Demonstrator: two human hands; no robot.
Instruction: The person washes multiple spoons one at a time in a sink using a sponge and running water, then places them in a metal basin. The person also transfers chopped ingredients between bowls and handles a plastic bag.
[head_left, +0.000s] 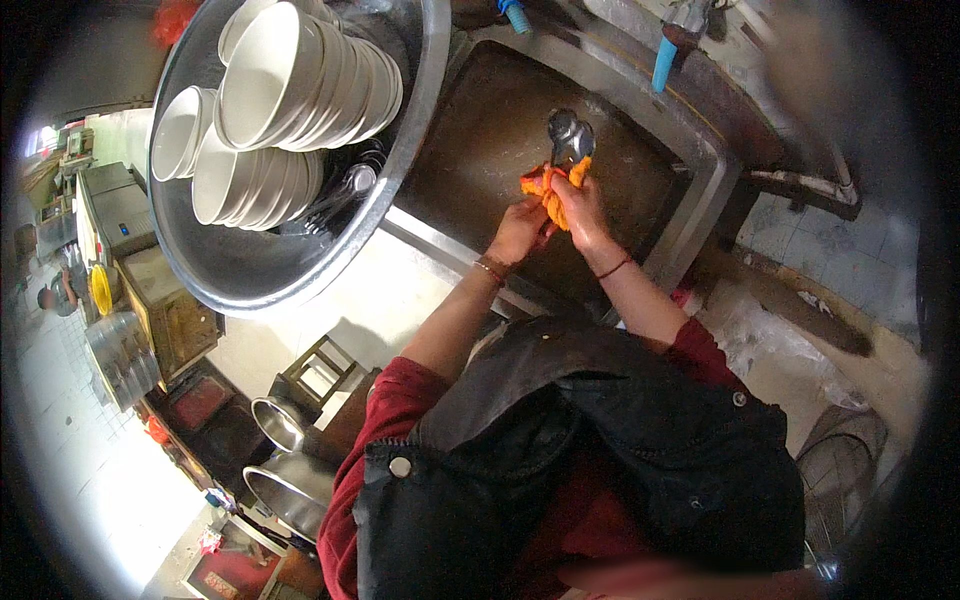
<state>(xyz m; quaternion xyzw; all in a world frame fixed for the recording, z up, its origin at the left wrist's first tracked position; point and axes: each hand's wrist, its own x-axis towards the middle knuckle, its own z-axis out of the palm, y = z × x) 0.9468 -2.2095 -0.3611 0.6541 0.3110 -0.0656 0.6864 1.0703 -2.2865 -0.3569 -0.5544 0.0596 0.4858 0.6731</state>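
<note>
Over a metal sink (480, 120) filled with murky water, my right hand (581, 214) grips an orange cloth (553, 206) wrapped about the handles of several metal spoons (571, 139), whose bowls point away from me. My left hand (519, 231) is closed at the lower end of the same bundle, its fingers partly hidden. On the left, a large round metal basin (262, 289) holds stacked white bowls (259, 75) lying on their sides, with more metal spoons (361, 178) beside them.
Blue-tipped taps (664, 64) hang over the sink's far edge. Metal bowls (281, 424) and a wooden stool (322, 371) stand at lower left. A wire basket (840, 465) is at lower right. Another person (60, 294) is far off at the left.
</note>
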